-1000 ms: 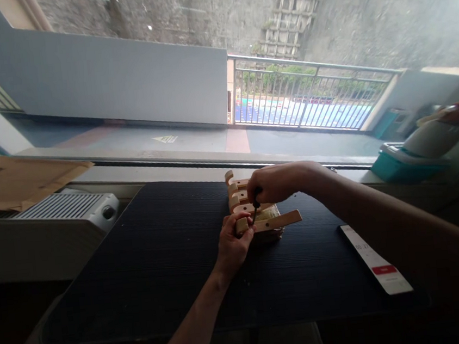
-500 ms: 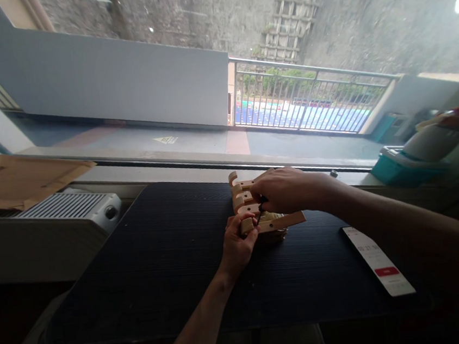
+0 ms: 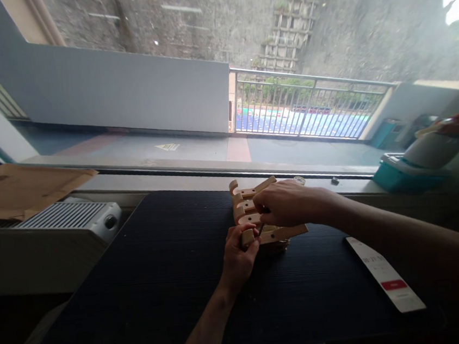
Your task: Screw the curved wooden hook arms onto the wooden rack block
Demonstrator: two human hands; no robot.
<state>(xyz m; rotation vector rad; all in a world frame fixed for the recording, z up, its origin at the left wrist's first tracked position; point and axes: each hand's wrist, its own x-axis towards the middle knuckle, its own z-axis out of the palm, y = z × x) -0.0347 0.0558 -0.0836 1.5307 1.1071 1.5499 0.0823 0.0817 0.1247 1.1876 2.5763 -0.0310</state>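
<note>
Wooden hooks (image 3: pixel 246 219), four countable, are lined up near the far edge of the tabletop (image 3: pixel 162 272); the nearest is pinched between the curled fingers and thumb of the left hand (image 3: pixel 238 252); one thin dark tool (image 3: pixel 261 228) is gripped in the curled right hand (image 3: pixel 288 203), its lower end beside that hook; one phone (image 3: pixel 388 273) is laid to the right; one teal bin (image 3: pixel 396 174) is seen beyond, its contents not discernible.

From my remote seat I saw several pale wooden hooks (image 3: pixel 251 219) in a row on the table (image 3: pixel 162 277), curled at their left ends and dotted with dark holes. The tool (image 3: pixel 261 228), thin and dark, slanted down at the nearest hook's curl, its top hidden.
</note>
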